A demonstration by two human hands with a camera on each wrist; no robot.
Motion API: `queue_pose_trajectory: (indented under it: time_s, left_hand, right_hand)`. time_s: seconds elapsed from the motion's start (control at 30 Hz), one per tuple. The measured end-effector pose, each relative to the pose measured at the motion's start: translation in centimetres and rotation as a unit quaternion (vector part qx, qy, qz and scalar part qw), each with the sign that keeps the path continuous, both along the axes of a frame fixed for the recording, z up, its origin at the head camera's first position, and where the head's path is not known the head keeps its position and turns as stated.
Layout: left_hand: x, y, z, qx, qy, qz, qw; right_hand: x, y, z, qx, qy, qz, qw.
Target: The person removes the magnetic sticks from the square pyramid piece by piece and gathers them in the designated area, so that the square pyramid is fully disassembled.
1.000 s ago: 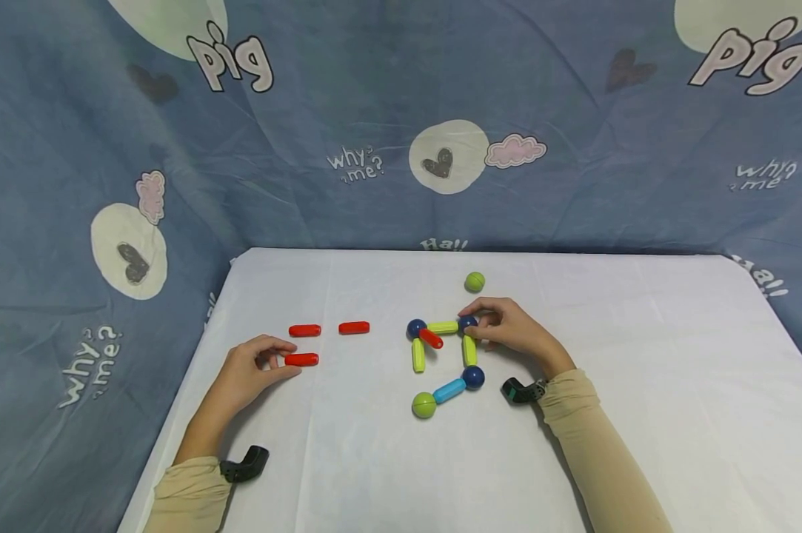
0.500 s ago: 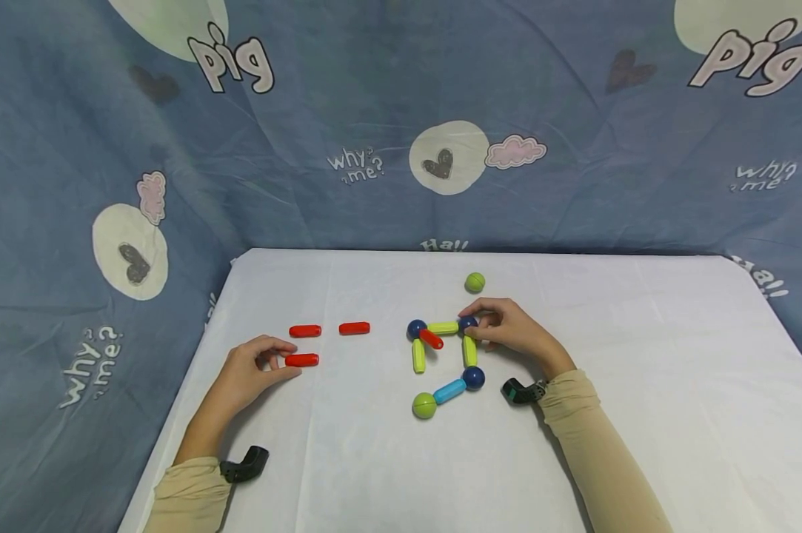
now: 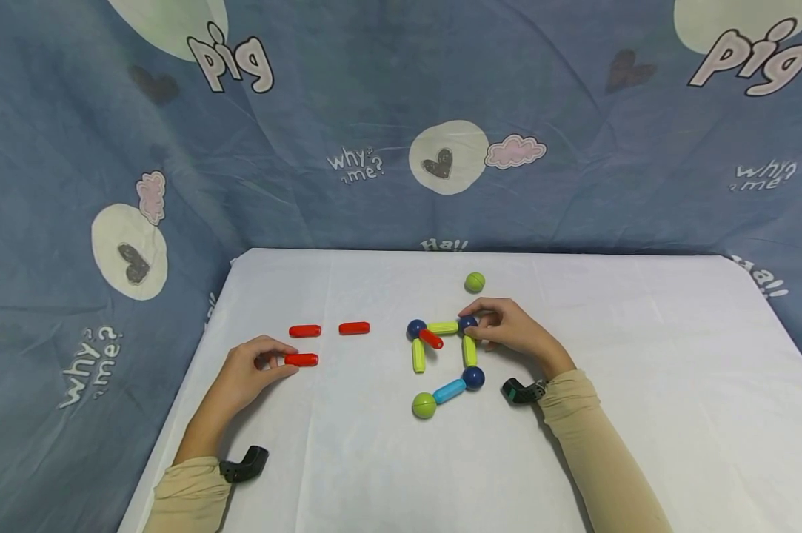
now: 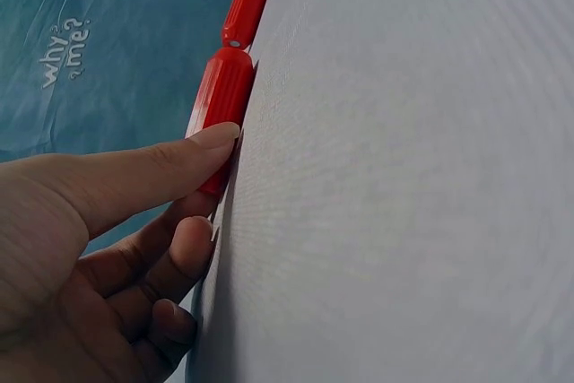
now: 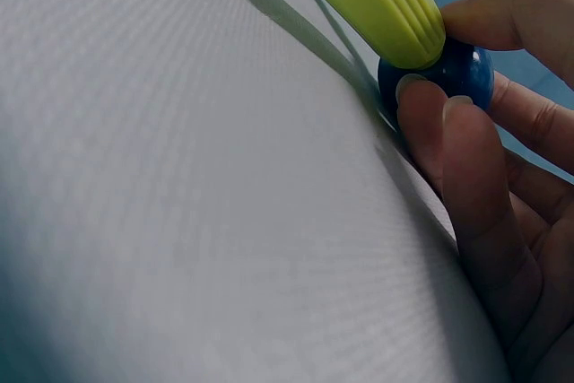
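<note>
On the left of the table, my left hand pinches the near end of a red magnetic rod. The thumb lies across that rod in the left wrist view. My right hand grips a dark blue ball between thumb and fingers, at a corner of a flat frame. Yellow-green rods run from this ball. One leads to another blue ball, which also bears a yellow-green rod and a short red rod.
Two loose red rods lie beyond the left hand. A light blue rod joins the nearest blue ball to a green ball. Another green ball rests toward the back of the white table.
My left thumb tip has drawn back very slightly along the red rod. The right hand and the frame stay where they were.
</note>
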State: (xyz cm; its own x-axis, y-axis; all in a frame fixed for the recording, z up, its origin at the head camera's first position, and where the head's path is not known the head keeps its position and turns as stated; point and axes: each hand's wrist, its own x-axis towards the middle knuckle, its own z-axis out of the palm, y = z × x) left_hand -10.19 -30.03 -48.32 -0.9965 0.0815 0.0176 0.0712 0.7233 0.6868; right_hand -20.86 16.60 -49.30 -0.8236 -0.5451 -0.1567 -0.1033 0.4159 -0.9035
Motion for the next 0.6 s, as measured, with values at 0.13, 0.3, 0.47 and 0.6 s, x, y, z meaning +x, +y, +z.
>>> queue_pose_trajectory:
  time_s: [0.13, 0.3, 0.47, 0.6]
  left_hand:
    - [0.02, 0.02, 0.07, 0.002, -0.003, 0.001, 1.0000]
    - [0.05, 0.04, 0.14, 0.005, -0.004, 0.000, 1.0000]
    - [0.07, 0.06, 0.21, 0.008, -0.012, 0.003, 0.9999]
    - [0.13, 0.07, 0.30, 0.011, -0.021, 0.005, 0.9997]
  right_hand:
    - [-0.01, 0.01, -0.09, 0.001, 0.003, 0.000, 1.0000]
    - [0.02, 0.01, -0.07, 0.001, 0.002, 0.000, 1.0000]
    - [0.01, 0.03, -0.02, 0.000, 0.003, 0.001, 1.0000]
    - [-0.02, 0.04, -0.04, -0.002, 0.003, 0.002, 1.0000]
